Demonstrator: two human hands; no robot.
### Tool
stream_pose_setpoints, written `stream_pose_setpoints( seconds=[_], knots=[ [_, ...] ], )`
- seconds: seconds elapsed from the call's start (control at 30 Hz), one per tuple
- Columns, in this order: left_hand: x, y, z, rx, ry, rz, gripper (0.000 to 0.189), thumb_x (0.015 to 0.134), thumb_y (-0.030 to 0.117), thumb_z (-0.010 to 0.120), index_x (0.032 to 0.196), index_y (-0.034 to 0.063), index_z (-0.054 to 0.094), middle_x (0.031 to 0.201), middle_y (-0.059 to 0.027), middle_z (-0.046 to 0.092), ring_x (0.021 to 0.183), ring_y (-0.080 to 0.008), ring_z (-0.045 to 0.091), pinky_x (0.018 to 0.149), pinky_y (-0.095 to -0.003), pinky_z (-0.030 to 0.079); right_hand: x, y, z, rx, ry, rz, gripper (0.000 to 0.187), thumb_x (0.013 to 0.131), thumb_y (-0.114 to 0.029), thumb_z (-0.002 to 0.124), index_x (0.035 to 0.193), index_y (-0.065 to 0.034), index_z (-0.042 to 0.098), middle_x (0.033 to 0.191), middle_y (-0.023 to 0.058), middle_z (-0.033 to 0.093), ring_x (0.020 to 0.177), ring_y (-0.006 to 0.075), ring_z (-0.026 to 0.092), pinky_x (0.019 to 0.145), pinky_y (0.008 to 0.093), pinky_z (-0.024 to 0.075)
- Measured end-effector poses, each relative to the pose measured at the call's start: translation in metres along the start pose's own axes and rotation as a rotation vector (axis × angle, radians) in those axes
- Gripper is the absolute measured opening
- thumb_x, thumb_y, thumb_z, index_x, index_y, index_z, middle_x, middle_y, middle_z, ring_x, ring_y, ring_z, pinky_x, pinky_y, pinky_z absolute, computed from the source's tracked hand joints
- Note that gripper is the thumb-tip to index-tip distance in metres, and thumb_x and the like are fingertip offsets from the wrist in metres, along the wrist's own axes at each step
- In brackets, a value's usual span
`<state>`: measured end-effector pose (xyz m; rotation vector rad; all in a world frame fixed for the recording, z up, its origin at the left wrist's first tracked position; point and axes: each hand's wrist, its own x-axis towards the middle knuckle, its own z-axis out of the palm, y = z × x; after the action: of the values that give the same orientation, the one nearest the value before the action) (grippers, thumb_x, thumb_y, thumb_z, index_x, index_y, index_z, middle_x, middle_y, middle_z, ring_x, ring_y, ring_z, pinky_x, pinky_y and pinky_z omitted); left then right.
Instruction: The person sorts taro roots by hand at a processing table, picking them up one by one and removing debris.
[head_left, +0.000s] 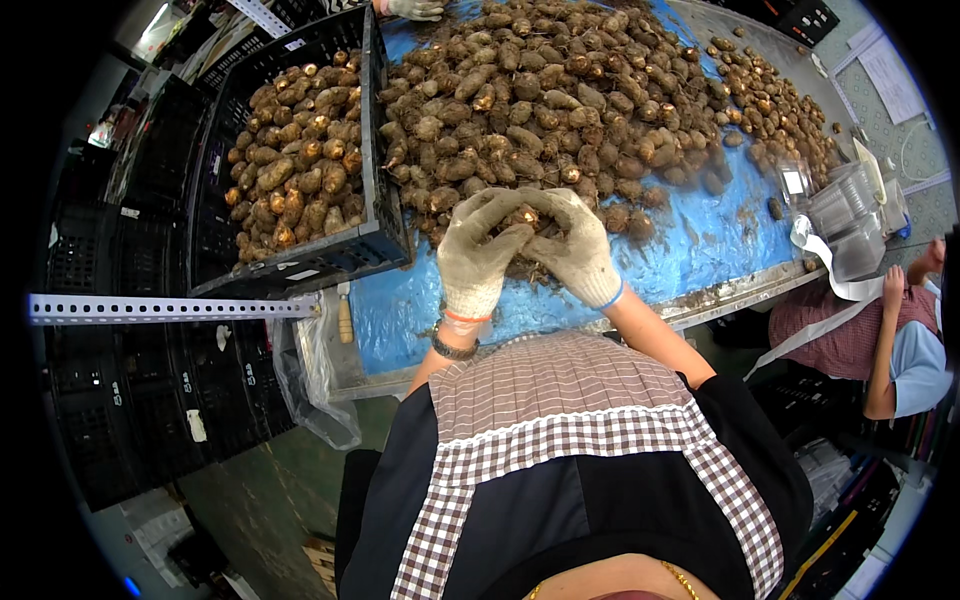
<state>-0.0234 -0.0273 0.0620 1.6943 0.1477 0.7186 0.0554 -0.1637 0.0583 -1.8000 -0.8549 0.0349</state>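
Observation:
A large heap of soil-covered taro corms lies on the blue plastic sheet before me. At its near edge, my left hand, in a soiled knitted glove, and my right hand, gloved alike, come together with curled fingers. Between them shows a corm with a pale cut end; both hands seem to hold it, though the fingers partly hide it. Left of the heap, a black plastic crate holds cleaner-looking corms.
A wooden-handled tool lies by the near left table edge, beside a perforated metal bar. Smaller corms are spread at the right, near clear plastic boxes. A co-worker handles a white strip at right; another's gloved hand shows at the top.

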Motion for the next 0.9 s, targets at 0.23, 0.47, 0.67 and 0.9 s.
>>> stream_pose_setpoints(
  seconds=[0.23,0.47,0.67,0.9],
  knots=[
    [0.012,-0.008,-0.017,0.139,0.207,-0.018,0.016,0.079,-0.001,0.074,0.095,-0.0033,0.075,0.094,-0.0140,0.073,0.093,-0.0223,0.068,0.076,-0.0324,0.056,-0.004,-0.006,0.001,0.001,-0.008,0.052,0.057,0.069,-0.020,0.085,0.122,-0.0100,0.065,0.114,0.0117,0.064,0.107,0.0291,0.061,0.093,0.0386,0.0510],
    [0.023,0.012,-0.015,0.142,-0.117,0.396,0.022,0.068,-0.002,0.080,0.089,0.0008,0.075,0.097,-0.0137,0.071,0.096,-0.0267,0.067,0.070,-0.0350,0.056,0.006,-0.009,-0.011,-0.095,-0.112,0.039,0.055,0.070,-0.014,0.082,0.122,-0.0103,0.065,0.117,0.0109,0.064,0.110,0.0281,0.061,0.096,0.0371,0.0500],
    [0.008,-0.007,-0.009,0.121,0.090,0.106,0.014,0.075,-0.004,0.073,0.088,0.0007,0.074,0.091,-0.0097,0.072,0.079,-0.0213,0.068,0.070,-0.0310,0.055,0.006,-0.010,-0.011,-0.172,-0.065,-0.051,0.053,0.071,-0.013,0.082,0.121,-0.0089,0.065,0.115,0.0119,0.064,0.106,0.0296,0.062,0.090,0.0381,0.0527],
    [0.009,-0.003,-0.023,-0.139,0.201,-0.121,0.021,0.082,-0.001,0.073,0.102,-0.0014,0.072,0.102,-0.0114,0.070,0.089,-0.0166,0.066,0.075,-0.0291,0.055,0.003,-0.009,-0.015,0.243,-0.103,0.166,0.056,0.076,-0.015,0.082,0.128,-0.0070,0.061,0.124,0.0077,0.061,0.113,0.0203,0.060,0.096,0.0348,0.0510]
  ],
)
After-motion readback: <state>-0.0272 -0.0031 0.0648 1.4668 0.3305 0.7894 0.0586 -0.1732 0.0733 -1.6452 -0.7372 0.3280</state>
